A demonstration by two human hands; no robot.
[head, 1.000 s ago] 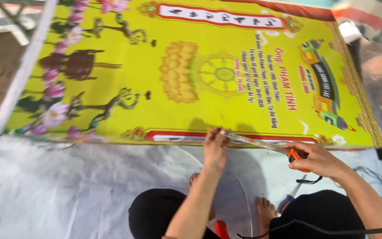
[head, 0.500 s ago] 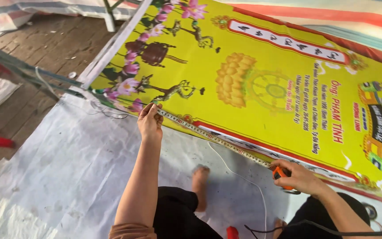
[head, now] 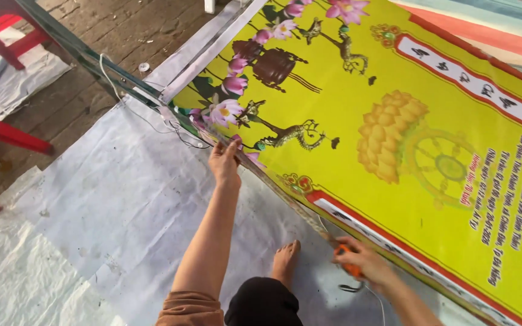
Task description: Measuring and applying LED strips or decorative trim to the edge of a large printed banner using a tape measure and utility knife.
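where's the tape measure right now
In the head view the tape measure runs along the yellow banner's lower edge, stretched from the left hand to the right hand, just above the bare foot.

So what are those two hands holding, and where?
Right hand wraps the orange tape-measure case; left hand pins the tape's far end on the yellow banner edge.

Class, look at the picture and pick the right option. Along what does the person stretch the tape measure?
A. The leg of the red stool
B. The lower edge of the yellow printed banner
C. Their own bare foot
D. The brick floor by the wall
B: the tape measure runs along the yellow banner's lower edge, from the left hand near the lotus corner to the right hand with its orange case.
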